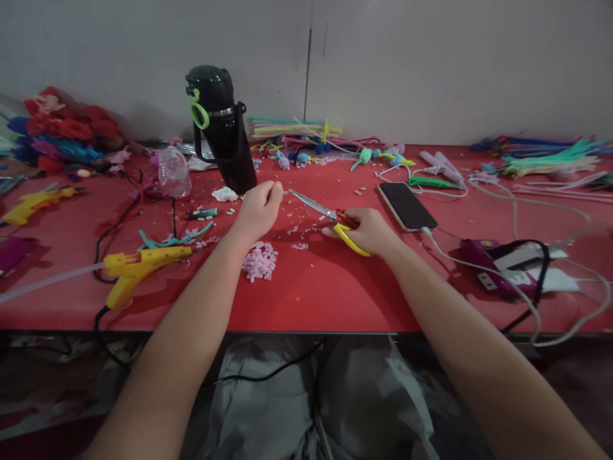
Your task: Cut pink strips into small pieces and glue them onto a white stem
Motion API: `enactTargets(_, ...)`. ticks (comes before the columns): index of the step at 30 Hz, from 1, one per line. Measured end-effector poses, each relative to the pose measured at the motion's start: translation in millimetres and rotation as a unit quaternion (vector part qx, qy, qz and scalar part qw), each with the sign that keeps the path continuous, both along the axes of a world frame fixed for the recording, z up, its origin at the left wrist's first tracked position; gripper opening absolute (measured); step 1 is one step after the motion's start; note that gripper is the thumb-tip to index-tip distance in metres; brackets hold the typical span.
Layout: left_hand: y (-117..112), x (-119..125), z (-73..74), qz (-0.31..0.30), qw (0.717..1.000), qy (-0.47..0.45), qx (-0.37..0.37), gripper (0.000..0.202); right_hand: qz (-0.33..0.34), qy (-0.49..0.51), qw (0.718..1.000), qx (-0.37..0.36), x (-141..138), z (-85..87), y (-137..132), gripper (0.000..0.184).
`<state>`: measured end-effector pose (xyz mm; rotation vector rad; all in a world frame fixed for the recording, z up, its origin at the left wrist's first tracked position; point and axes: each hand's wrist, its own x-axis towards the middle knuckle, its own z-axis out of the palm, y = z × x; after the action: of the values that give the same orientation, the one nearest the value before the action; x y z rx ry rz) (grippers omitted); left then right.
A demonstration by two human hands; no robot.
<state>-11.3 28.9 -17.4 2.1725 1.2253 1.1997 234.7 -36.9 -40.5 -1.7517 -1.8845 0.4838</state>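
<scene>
Red table [311,300]: scissors [313,206] gripped at handles by curled right hand [371,231], long axis diagonal, blades aimed far-left; left hand [258,209] loosely fisted, contents not discernible.

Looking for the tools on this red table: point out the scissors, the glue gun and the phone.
scissors [317,207]: head view, on the metal blades.
glue gun [143,259]: head view, on the yellow barrel.
phone [407,206]: head view, on the dark screen.

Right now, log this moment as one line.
left hand: pinched shut near pile of small pink cut pieces | right hand: holding yellow-handled metal scissors | surface: red tabletop
</scene>
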Motion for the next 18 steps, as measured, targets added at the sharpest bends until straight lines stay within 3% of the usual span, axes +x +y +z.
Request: enactTargets(18,-0.4,-0.2,-1.0,-0.026,1.0,0.002,-0.004,0.037,0.0,0.0,1.0,-0.007,2.1,-1.7,1.7,0.069)
